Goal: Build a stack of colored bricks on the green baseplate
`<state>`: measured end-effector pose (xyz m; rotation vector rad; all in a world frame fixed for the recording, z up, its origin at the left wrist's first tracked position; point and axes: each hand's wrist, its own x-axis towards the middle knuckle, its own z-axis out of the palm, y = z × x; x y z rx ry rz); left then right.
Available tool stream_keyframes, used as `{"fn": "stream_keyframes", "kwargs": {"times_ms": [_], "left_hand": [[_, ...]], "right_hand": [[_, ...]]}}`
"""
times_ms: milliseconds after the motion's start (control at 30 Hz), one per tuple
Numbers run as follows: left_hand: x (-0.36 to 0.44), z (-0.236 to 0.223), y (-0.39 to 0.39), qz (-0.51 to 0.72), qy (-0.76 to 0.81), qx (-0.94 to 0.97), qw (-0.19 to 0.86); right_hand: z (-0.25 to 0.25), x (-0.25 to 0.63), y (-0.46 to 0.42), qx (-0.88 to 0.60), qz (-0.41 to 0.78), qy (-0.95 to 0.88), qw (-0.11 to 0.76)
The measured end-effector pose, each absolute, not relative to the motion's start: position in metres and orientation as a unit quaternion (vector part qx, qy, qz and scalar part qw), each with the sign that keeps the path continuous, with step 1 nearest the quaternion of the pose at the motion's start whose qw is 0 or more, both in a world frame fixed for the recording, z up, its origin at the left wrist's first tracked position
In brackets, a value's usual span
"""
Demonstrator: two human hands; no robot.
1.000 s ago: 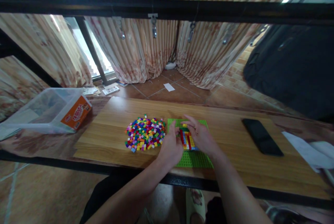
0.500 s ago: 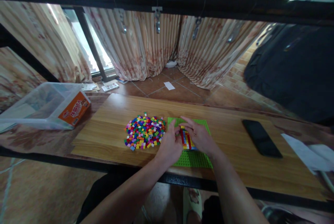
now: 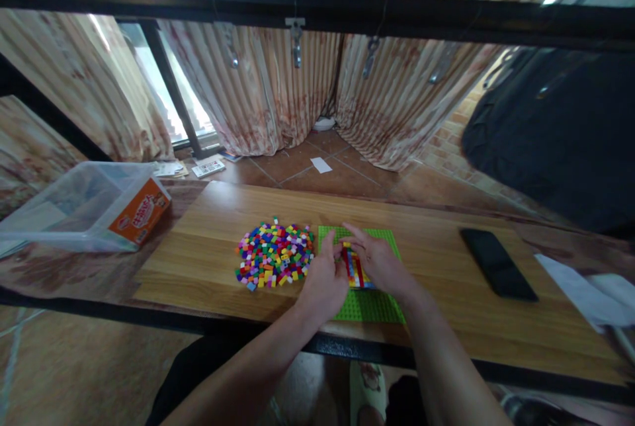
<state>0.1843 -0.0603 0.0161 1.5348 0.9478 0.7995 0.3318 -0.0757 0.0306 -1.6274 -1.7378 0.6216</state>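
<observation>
A green studded baseplate (image 3: 370,307) lies on the wooden board, with a build of red, yellow, orange and blue toy bricks (image 3: 358,272) on it. My left hand (image 3: 325,280) is at the left edge of this build, thumb raised and fingers curled in against its side. Over the far right part, my right hand (image 3: 380,260) is bent, its index finger stretched left and the other fingers closing at a small yellow brick (image 3: 346,244). The fingertips of both hands nearly meet there and partly hide the build. Left of my left hand spreads a pile of loose coloured bricks (image 3: 275,254).
A clear plastic bin (image 3: 74,234) with an orange label stands at the left. On the right lie a black phone (image 3: 497,264) and white paper (image 3: 570,287). The wooden board (image 3: 198,241) ends near a dark table edge. A black bar (image 3: 317,9) with hanging clips crosses ahead.
The right hand's fingers have drawn in lower and a little left around the yellow brick. The left hand keeps nearly the same place at the build. The camera view has shifted slightly.
</observation>
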Motion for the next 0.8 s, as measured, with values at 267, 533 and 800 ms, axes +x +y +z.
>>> {"fn": "stream_keyframes", "kwargs": {"times_ms": [267, 533, 800], "left_hand": [[0.183, 0.016, -0.061, 0.331, 0.404, 0.672, 0.525], [0.181, 0.027, -0.058, 0.324, 0.426, 0.685, 0.495], [0.182, 0.023, -0.063, 0.314, 0.395, 0.752, 0.425]], "right_hand": [[0.022, 0.329, -0.077, -0.620, 0.227, -0.662, 0.355], [0.013, 0.361, -0.072, -0.666, 0.200, -0.449, 0.560], [0.018, 0.344, -0.075, -0.723, 0.242, -0.487, 0.425]]}}
